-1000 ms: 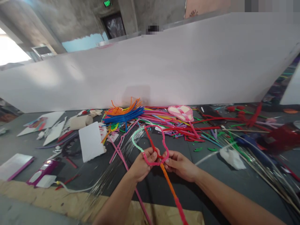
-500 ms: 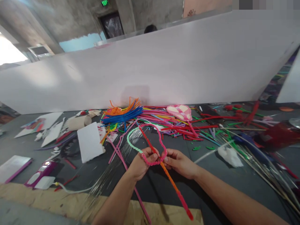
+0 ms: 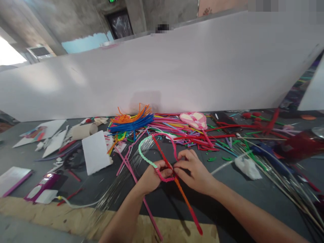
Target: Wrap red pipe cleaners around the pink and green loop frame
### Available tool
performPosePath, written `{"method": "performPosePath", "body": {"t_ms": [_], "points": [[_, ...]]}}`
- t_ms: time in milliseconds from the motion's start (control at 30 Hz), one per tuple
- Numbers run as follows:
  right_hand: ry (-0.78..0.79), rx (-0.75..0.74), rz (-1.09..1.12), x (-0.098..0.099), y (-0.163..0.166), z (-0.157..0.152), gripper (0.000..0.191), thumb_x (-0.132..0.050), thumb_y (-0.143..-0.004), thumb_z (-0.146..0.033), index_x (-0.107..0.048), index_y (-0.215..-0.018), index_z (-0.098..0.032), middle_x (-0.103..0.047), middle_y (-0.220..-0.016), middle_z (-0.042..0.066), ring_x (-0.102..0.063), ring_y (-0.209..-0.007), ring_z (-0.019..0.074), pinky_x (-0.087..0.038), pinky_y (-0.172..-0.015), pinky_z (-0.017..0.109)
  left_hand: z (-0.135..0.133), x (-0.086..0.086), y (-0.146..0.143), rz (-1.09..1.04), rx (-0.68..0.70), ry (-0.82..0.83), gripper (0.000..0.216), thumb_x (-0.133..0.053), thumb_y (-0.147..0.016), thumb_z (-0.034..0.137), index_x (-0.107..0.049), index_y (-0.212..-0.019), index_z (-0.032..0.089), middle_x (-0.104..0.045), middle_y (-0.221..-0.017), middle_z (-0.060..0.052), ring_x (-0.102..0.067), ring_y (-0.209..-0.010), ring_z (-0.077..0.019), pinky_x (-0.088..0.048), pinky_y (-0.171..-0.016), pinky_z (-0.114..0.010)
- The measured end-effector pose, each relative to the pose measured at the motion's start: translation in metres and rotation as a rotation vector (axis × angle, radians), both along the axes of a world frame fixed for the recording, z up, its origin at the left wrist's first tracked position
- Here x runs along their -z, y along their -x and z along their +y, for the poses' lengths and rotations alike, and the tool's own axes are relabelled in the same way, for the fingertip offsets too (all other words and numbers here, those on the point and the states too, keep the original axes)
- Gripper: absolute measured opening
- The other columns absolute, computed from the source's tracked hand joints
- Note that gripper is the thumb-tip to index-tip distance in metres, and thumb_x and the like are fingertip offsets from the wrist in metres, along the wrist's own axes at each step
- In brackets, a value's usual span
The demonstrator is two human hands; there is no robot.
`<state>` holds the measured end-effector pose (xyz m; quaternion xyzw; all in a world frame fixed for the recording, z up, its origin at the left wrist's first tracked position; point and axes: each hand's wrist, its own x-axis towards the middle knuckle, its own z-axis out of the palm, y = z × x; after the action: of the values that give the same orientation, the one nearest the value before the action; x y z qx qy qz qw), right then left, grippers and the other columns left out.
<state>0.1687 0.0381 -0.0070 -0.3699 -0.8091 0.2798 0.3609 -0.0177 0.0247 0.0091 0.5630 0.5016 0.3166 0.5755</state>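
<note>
Between my hands is a heart-shaped loop of twisted pipe cleaner, mint green on the left side and pink on the rest. A red and orange pipe cleaner stick crosses the loop on a slant, its lower end pointing toward me. My left hand is closed, pinching the loop's lower left together with the stick. With bent fingers, my right hand grips the pink side of the loop close to where it meets the stick. The exact fingertip contact there is partly hidden.
Behind lies a pile of pipe cleaners, with a blue bundle and a pink checked heart. A white card and purple glue gun are at left. White fluff sits right. A white partition spans the back.
My right hand has shifted up along the loop's pink side, its fingers more raised and bent. The stick's lower end has swung slightly left. My left hand keeps its pinch.
</note>
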Motion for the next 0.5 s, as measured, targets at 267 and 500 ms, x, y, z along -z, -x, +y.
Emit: {"method": "performPosePath", "body": {"t_ms": [267,500], "points": [[0.031,0.043,-0.092,0.0,0.009,-0.011,0.012,-0.058,-0.076,-0.015,-0.067,-0.069,-0.019,-0.052,-0.1,0.007,-0.045,-0.095,0.0229,-0.038,-0.084,0.039,-0.002,0.0,-0.007,-0.089,-0.013,0.016,0.021,-0.069,-0.069,0.03,-0.056,-0.062,0.015,-0.048,-0.058,0.005,-0.04,-0.057,-0.0092,-0.035,-0.057,-0.021],[0.231,0.092,0.1,0.009,0.011,-0.007,0.011,-0.057,-0.079,-0.019,-0.066,-0.074,-0.022,-0.051,-0.091,0.004,-0.047,-0.092,0.0211,-0.038,-0.084,0.038,-0.002,0.01,-0.006,-0.125,-0.074,-0.024,0.019,-0.067,-0.072,0.033,-0.062,-0.076,0.015,-0.054,-0.071,0.001,-0.046,-0.065,-0.0114,-0.037,-0.062,-0.022]]}}
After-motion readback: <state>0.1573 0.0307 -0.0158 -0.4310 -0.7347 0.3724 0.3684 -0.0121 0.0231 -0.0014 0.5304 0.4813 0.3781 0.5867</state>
